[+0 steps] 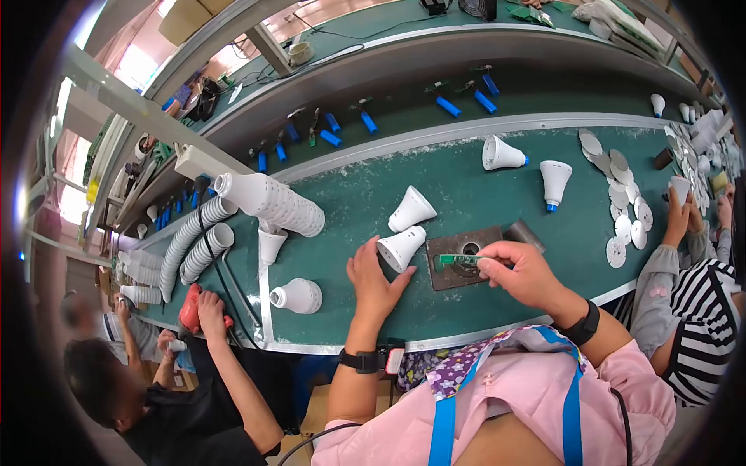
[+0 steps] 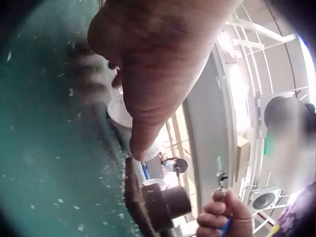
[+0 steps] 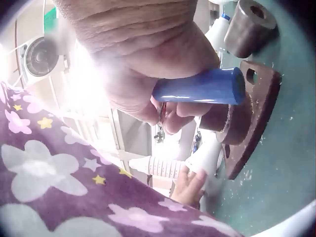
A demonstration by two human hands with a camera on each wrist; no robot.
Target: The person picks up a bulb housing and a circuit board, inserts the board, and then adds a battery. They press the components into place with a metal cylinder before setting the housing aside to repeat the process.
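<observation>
- Right hand: grip closed. Thumb and fingertips pinch one end of a green circuit board, and the curled fingers also hold a blue cylinder, seen in the wrist view.
- The board is held level over the round hole of the brown fixture plate, near the table front edge. I cannot tell whether it touches the plate.
- A grey metal cylinder lies at 1 o'clock of the plate.
- Left hand: grip open, fingers about straight. A white bulb housing lies on its side in the V between thumb and forefinger. The hand touches it but is not wrapped round it.
- That housing is at 9 o'clock of the plate. A second housing lies at 12 o'clock of the first.
- Board handling, my judgement: light, stiff and fragile. Hold it by the bare edges, off the components. The cylinder is probably the heavier part, so support it to avoid straining its joint to the board.
- Housing handling, my judgement: hollow plastic, very light and smooth. As a cone it will roll in an arc. Grip it across the wide rim or round the mid-body.
</observation>
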